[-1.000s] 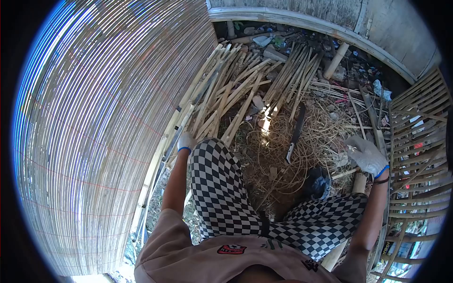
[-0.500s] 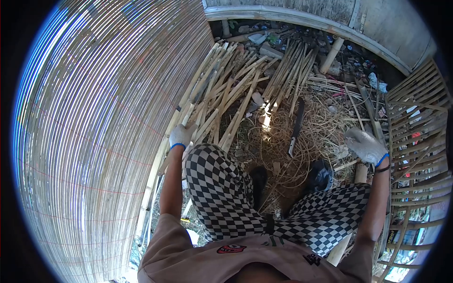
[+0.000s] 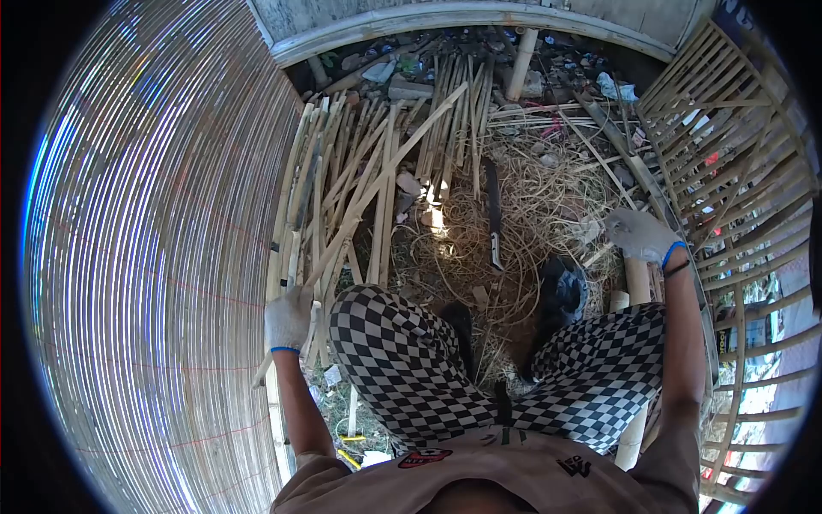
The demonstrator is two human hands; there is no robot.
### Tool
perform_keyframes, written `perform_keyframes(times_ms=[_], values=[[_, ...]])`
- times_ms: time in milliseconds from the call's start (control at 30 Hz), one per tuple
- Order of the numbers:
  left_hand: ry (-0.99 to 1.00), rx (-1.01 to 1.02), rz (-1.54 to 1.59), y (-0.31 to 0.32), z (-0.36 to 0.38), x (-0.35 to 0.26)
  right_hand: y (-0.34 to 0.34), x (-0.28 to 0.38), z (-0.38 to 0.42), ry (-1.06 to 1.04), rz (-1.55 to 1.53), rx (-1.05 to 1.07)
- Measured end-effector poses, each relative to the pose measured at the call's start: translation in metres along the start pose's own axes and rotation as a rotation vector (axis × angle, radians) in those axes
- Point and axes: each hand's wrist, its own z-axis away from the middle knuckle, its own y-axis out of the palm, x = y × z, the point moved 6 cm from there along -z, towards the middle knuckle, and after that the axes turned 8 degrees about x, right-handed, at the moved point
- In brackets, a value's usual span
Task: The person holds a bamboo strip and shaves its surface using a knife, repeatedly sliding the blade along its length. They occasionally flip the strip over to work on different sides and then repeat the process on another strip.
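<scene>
My left hand (image 3: 288, 320), in a white knit glove with a blue cuff, is closed around the lower part of a long bamboo strip (image 3: 390, 169). The strip slants up and to the right across other split bamboo strips (image 3: 383, 206) lying on the ground. My right hand (image 3: 640, 235), gloved the same way, is held out at the right with its fingers loosely apart and nothing visible in them. Between my feet and the strips lies a machete (image 3: 493, 214) with a dark blade, its handle towards me, on curly bamboo shavings (image 3: 548, 206).
A slatted bamboo screen (image 3: 163, 257) stands close on my left. On the right is a bamboo lattice (image 3: 728, 163). A pale wall (image 3: 479, 19) with a bamboo rail closes off the back, with a short bamboo post (image 3: 521, 64) before it. Litter and stones lie below it.
My left hand has drawn back towards me, and a long bamboo strip now lies across the pile in its grip. The view has turned, shifting the scene left. My right hand stays out at the right.
</scene>
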Motion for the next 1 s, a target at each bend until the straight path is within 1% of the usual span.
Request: perform_keyframes(times_ms=[33,67,167,233,300,333,367,433,467,533,567,600,633,700,733,767,800,867,900,933,967,1000], values=[[-0.015,0.01,0.037,-0.008,-0.009,-0.006,-0.004,0.007,-0.001,0.004,0.001,-0.015],[0.013,0.014,0.056,-0.016,-0.017,-0.014,-0.017,0.021,0.006,0.089,0.083,-0.058],[0.177,0.016,0.229,-0.034,-0.033,-0.039,-0.048,0.045,0.005,0.036,-0.059,-0.13],[0.285,0.023,0.364,-0.046,-0.048,-0.066,-0.053,0.045,-0.007,0.042,-0.702,-0.019],[0.398,0.021,0.44,-0.063,-0.058,-0.098,-0.059,0.062,-0.023,-0.181,-1.153,-0.09],[0.436,0.032,0.518,-0.068,-0.066,-0.112,-0.067,0.069,-0.032,-0.26,-1.303,-0.167],[0.475,0.041,0.53,-0.076,-0.071,-0.13,-0.078,0.076,-0.038,-0.346,-1.449,-0.243],[0.562,0.048,0.545,-0.08,-0.081,-0.164,-0.097,0.084,-0.047,-0.511,-1.57,-0.451],[0.618,0.015,0.523,-0.082,-0.089,-0.182,-0.111,0.086,-0.047,-0.602,-1.609,-0.591],[0.727,-0.044,0.473,-0.08,-0.105,-0.218,-0.13,0.081,-0.046,-0.733,-1.625,-0.712],[0.731,0.043,0.534,-0.078,-0.11,-0.233,-0.137,0.081,-0.043,-0.792,-1.636,-0.77],[0.73,0.131,0.596,-0.076,-0.112,-0.248,-0.143,0.077,-0.045,-0.715,-1.701,-0.792],[0.729,0.216,0.663,-0.073,-0.118,-0.259,-0.148,0.09,-0.035,-0.748,-1.762,-0.779],[0.769,0.214,0.501,-0.06,-0.135,-0.269,-0.156,0.09,-0.045,-0.736,-1.709,-0.819],[0.781,0.217,0.446,-0.053,-0.144,-0.275,-0.161,0.092,-0.045,-0.77,-1.636,-0.851],[0.787,0.224,0.392,-0.052,-0.148,-0.281,-0.168,0.099,-0.043,-0.815,-1.646,-0.861],[0.703,0.362,0.235,-0.045,-0.16,-0.284,-0.173,0.107,-0.043,-0.854,-1.659,-0.866],[0.857,0.155,0.289,-0.064,-0.163,-0.295,-0.186,0.117,-0.051,-0.934,-1.636,-0.868],[0.782,0.206,0.337,-0.093,-0.154,-0.304,-0.19,0.129,-0.043,-0.902,-1.595,-0.968],[0.907,0.106,0.546,-0.108,-0.166,-0.31,-0.196,0.124,-0.055,-0.847,-1.471,-1.001],[0.906,0.04,0.542,-0.155,-0.147,-0.319,-0.2,0.12,-0.064,-0.8,-1.341,-1.033],[0.957,-0.027,0.644,-0.199,-0.13,-0.329,-0.204,0.14,-0.059,-0.9,-1.409,-0.957]])
